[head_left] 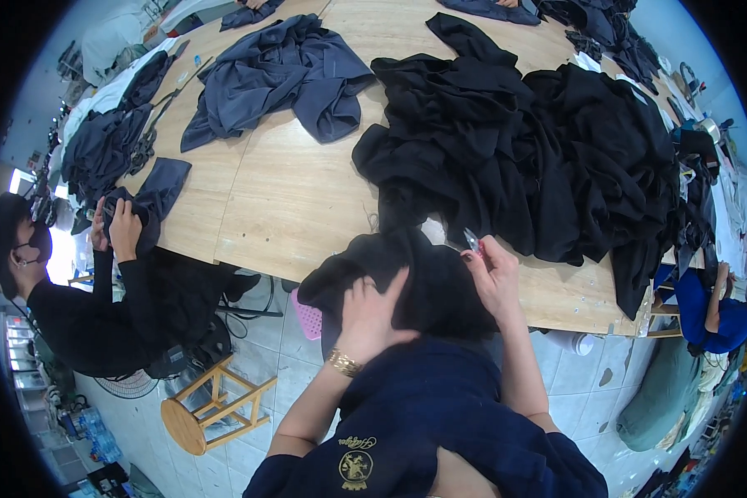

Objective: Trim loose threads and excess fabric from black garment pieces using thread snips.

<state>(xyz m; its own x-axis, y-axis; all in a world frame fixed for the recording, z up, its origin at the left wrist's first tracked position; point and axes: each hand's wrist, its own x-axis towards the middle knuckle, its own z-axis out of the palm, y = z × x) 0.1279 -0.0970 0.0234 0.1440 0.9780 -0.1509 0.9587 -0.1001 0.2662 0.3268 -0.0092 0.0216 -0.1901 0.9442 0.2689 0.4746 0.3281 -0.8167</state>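
A black garment lies over the near table edge and hangs down toward my lap. My left hand, with a gold-coloured bracelet on its wrist, rests on this cloth with fingers spread and thumb apart. Closed around a small pair of thread snips with a red handle, my right hand is at the garment's right side. The snips' metal blades point up and away from me, toward the table. A large heap of black garments lies just beyond, its near part close to the cloth under my hands.
Grey-blue garments are bunched farther back on the wooden table. At the left, a masked co-worker handles dark cloth; another person in blue sits at the right. A wooden stool stands on the tiled floor, lower left.
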